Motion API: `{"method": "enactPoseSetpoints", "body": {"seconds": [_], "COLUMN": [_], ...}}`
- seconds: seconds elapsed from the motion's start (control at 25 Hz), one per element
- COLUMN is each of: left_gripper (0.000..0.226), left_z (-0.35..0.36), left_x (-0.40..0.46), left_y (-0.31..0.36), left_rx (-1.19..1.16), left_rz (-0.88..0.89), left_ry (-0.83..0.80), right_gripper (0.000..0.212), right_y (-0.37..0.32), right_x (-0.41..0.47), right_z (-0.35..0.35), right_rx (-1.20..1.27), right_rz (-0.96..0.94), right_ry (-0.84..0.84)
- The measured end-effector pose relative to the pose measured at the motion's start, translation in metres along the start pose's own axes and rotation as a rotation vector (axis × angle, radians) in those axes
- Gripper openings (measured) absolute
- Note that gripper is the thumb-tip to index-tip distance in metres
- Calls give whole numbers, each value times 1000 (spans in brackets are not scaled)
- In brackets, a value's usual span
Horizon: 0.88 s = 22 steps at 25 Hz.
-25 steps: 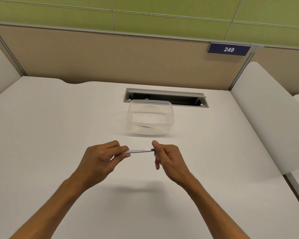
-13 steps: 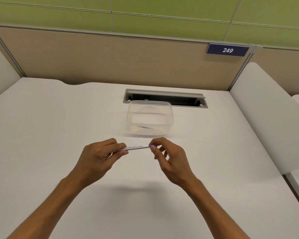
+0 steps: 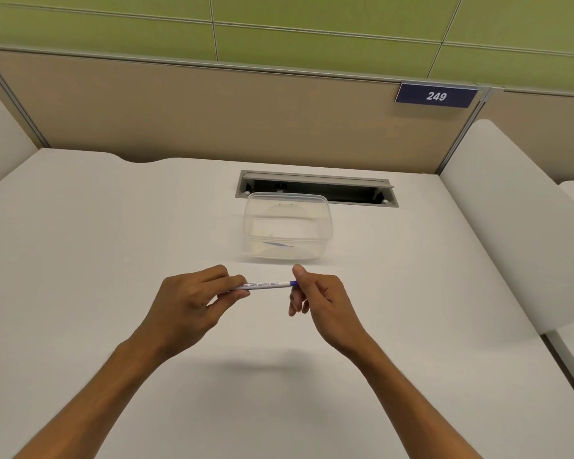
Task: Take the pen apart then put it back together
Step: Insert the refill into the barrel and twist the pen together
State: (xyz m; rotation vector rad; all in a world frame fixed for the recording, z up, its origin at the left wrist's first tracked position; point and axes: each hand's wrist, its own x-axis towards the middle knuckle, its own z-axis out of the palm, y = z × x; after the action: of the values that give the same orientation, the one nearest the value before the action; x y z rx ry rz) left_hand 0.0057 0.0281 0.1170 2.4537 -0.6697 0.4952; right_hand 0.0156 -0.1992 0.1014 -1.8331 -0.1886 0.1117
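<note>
A thin white pen [image 3: 267, 285] with blue print and a blue end is held level above the white desk [image 3: 80, 260]. My left hand [image 3: 196, 299] grips its left end between thumb and curled fingers. My right hand [image 3: 315, 296] pinches the blue right end with thumb and forefinger, and its other fingers hang loosely below. The pen's left tip is hidden inside my left hand.
A clear plastic container [image 3: 287, 226] stands just beyond the pen, with a small blue-tinted piece lying in it. Behind it is a grey cable slot [image 3: 315, 188] in the desk. A beige partition with a "249" sign [image 3: 436, 96] closes the back, and white dividers flank both sides.
My right hand turned at the blue end: its fingers spread half a second ago, and now the thumb stands up again with the pinch tight. The left hand and pen stayed almost still.
</note>
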Motion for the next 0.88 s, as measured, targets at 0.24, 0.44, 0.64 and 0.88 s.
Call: {"method": "enactPoseSetpoints", "body": {"seconds": [0.24,0.44,0.64,0.88], "left_gripper": [19,17,21,18], "left_z": [4,6,5,0], "left_x": [-4,-5,-6,-5], "left_y": [-5,-7,-8,1], "left_rx": [-111,-225,-251,-127], "left_rz": [-82,-123,-110,-45], "left_ry": [-5,-16,-33,-38], "right_gripper": [17,13,20,56], "right_y": [4,8,6,0], "right_x": [-7,-8,-9,-9], "right_z": [-7,-8,-8,-2], "right_rx": [-352,-448,-386,0], "right_rz": [-301,-387,-298,12], "right_ry": [120,109,14,-58]}}
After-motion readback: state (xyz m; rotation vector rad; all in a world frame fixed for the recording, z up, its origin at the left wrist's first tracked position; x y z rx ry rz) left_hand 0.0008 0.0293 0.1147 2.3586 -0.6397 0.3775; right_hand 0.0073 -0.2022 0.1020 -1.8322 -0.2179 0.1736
